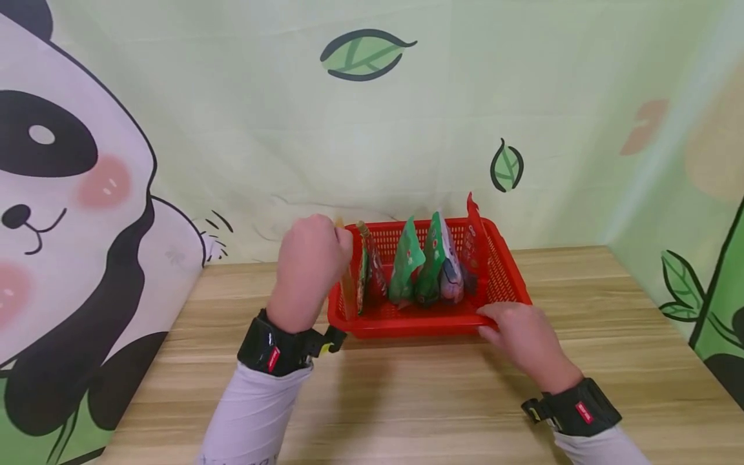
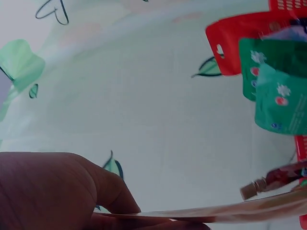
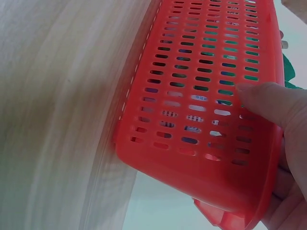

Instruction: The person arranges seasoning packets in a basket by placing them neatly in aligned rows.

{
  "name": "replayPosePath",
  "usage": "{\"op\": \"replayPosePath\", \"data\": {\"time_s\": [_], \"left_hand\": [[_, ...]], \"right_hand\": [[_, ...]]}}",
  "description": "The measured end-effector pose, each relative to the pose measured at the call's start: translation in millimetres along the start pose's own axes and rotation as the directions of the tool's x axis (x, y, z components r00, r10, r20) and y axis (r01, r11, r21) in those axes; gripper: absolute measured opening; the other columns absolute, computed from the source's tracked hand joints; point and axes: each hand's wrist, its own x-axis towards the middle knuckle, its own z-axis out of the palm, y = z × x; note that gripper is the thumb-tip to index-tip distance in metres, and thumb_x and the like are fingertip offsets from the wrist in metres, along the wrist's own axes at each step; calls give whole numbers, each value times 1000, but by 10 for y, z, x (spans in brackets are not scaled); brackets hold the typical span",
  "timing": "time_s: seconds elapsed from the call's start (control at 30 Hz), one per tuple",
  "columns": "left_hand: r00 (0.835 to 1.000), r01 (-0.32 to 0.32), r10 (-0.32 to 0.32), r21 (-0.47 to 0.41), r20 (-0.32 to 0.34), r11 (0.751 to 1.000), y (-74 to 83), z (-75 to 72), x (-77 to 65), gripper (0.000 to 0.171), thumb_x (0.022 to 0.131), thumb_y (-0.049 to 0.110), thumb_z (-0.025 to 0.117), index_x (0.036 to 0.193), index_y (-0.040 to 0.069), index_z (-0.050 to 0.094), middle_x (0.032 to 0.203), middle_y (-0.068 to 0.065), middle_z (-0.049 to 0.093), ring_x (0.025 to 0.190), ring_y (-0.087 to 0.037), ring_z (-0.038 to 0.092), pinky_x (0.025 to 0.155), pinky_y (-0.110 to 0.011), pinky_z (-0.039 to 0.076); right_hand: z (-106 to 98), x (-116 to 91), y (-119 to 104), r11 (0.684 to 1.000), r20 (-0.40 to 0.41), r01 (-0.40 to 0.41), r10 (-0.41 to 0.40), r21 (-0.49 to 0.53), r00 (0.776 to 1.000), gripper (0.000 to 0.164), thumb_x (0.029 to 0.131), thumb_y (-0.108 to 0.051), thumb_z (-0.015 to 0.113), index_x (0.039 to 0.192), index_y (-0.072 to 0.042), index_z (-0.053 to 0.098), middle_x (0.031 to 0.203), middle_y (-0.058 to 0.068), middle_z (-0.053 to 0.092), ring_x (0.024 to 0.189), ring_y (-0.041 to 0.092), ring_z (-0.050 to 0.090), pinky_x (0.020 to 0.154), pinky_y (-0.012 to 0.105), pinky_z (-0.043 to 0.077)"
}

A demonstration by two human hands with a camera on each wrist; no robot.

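A red plastic basket (image 1: 407,328) stands on the table with several snack pouches upright inside it. My left hand (image 1: 314,265) is over the basket's left end and pinches the top edge of a thin, tan-orange packet (image 1: 347,294); seen edge-on in the left wrist view, the packet (image 2: 240,211) runs from thumb and fingers towards the basket. My right hand (image 1: 520,332) grips the basket's front right rim, its thumb (image 3: 264,100) lying on the perforated outer wall. Two green pouches (image 1: 407,261) and a red pouch (image 1: 473,245) fill the middle and right of the basket.
Beside the held packet stand a dark red packet (image 1: 376,271) and a narrow green-edged one (image 1: 363,271). A pale pinkish pouch (image 1: 451,278) leans by the green ones. Behind the wood-grain table (image 1: 407,400) hangs a printed cloth (image 1: 244,129) with a panda and leaves.
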Motion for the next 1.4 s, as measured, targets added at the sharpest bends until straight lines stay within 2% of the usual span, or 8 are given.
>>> {"op": "replayPosePath", "data": {"time_s": [0.13,0.27,0.47,0.7,0.83,0.93,1.13,1.4], "left_hand": [[1000,-10,10,-2,-12,1000,-93,83,149,40,97,15,49,57,9,48,52,-2,42,47,-18,44,44,-26,33],[1000,-1,1,6,8,1000,-184,223,295,41,98,15,48,58,10,48,53,-1,42,48,-18,44,45,-26,32],[993,57,-57,7,102,998,-286,491,479,38,98,14,47,61,10,54,56,-2,49,50,-19,50,45,-26,37],[969,130,-125,-10,215,991,-374,743,620,35,101,21,53,71,6,64,63,-7,58,56,-21,58,47,-26,43],[958,159,-150,-18,245,987,-406,834,672,32,101,20,53,76,6,65,69,-7,61,60,-21,60,48,-26,44],[958,160,-152,-15,243,987,-424,893,707,30,101,20,54,77,5,65,72,-8,63,61,-21,61,48,-26,45],[975,106,-105,6,196,994,-449,999,752,28,100,17,55,79,3,66,75,-10,66,64,-22,63,48,-27,46],[986,52,-56,29,158,998,-426,1091,731,20,98,12,57,87,0,69,84,-12,73,71,-23,71,60,-36,61]], "right_hand": [[3,-4,-5,1000,-5,-10,10,-4,1000,35,77,-18,91,107,-4,78,98,13,79,91,31,76,84,51,61],[5,-9,-20,1000,1,-23,23,-1,1000,37,77,-19,91,108,-4,78,99,14,79,91,31,76,84,51,61],[-3,-13,-41,999,4,-34,34,3,999,38,76,-19,91,109,-4,79,99,14,79,90,31,76,84,51,61],[20,-14,-35,999,-2,-37,37,-1,999,37,76,-19,91,108,-4,79,99,14,79,91,32,77,86,52,61],[31,-14,-27,999,-3,-39,39,-3,999,37,76,-19,91,108,-5,79,99,14,79,92,32,77,86,52,60],[33,-16,-19,999,-6,-39,39,0,999,38,76,-19,91,109,-5,79,99,14,79,92,32,77,86,53,60],[43,-18,-5,1000,-15,-29,29,-4,999,38,76,-20,91,108,-4,79,99,14,79,92,32,77,86,53,60],[30,-12,-14,1000,-16,-30,30,-9,999,38,76,-21,92,109,-5,79,99,14,79,91,32,77,85,52,61]]}}
